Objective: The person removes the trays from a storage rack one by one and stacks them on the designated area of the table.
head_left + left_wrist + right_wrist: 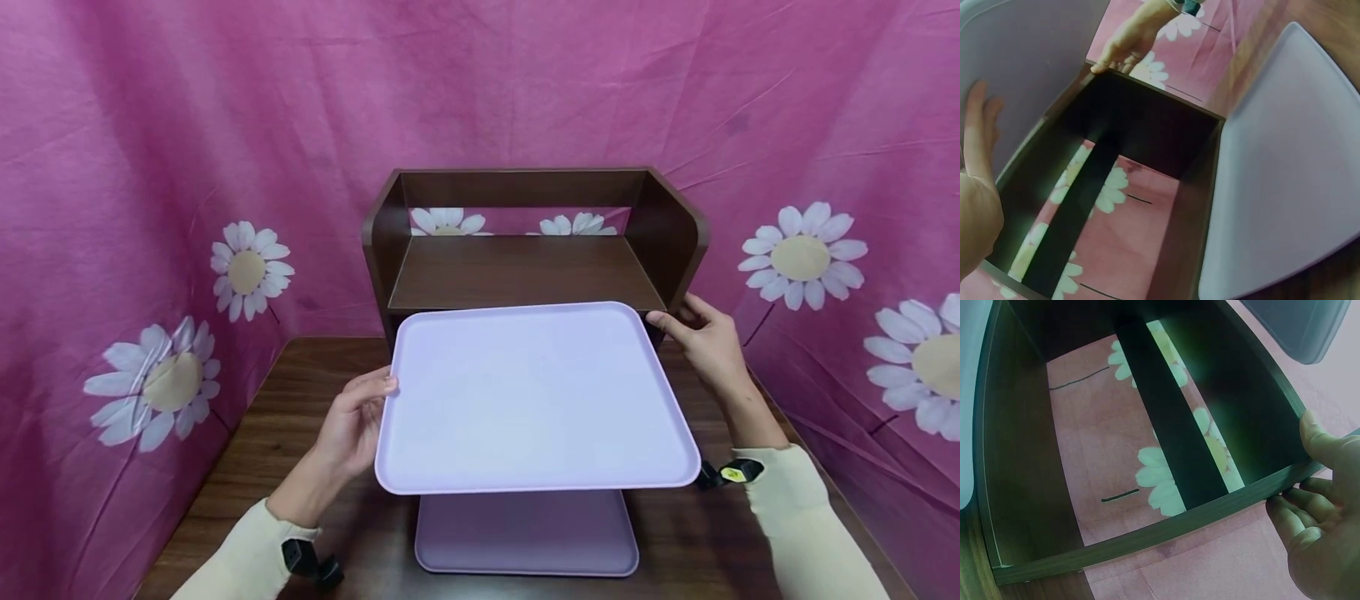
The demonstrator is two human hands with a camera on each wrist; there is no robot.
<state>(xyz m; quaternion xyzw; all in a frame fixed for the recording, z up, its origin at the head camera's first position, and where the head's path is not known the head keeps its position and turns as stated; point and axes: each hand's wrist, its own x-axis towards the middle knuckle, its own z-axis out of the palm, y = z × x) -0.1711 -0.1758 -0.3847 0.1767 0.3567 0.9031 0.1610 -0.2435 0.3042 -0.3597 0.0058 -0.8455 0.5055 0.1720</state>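
Observation:
A pale lilac rectangular tray [532, 400] is held up in front of a dark brown wooden shelf [517, 271]. My left hand [352, 425] grips its left edge, thumb over the rim; fingers [977, 119] lie against the underside in the left wrist view. My right hand [708, 346] holds the shelf's right side panel, with thumb inside and fingers outside, as the right wrist view shows at the panel's edge [1160, 531]. Beneath the raised tray, a second lilac tray [525, 537] lies flat on the table, its back part hidden.
The shelf stands on a wood-grain table [262, 442], its lower compartment [1147, 112] open at the front and partly open at the back. A pink cloth [517, 92] with white daisies hangs behind and at both sides.

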